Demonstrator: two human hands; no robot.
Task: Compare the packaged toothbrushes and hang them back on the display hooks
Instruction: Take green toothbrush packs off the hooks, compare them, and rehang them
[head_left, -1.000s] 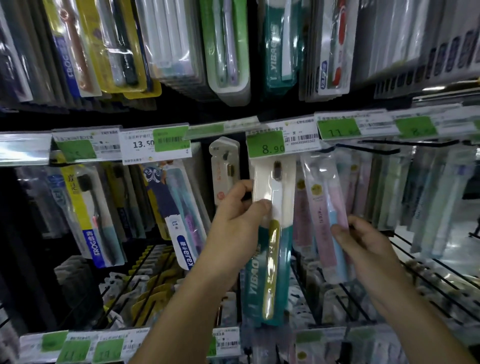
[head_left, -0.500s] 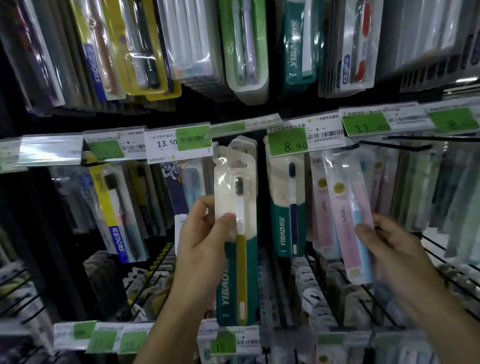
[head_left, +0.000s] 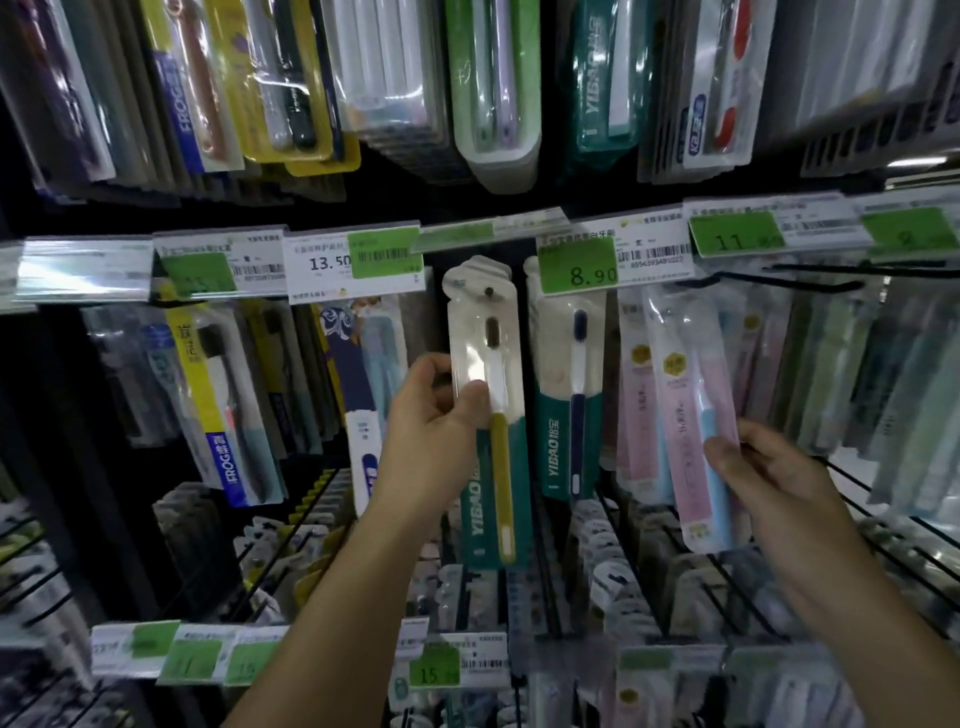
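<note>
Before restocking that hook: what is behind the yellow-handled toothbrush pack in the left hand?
More white pack tops stack behind the yellow-handled toothbrush pack held by the left hand; their count is hidden.

Two hands are seen at the rack, the left hand (head_left: 436, 415) and right hand (head_left: 769, 467), and one toothbrush pack is held in each: a teal pack (head_left: 488, 395) and a pink pack (head_left: 693, 415). Three legible price tags are counted: 13.50 (head_left: 353, 260), 8.90 (head_left: 579, 265) and 15 (head_left: 434, 665).
</note>
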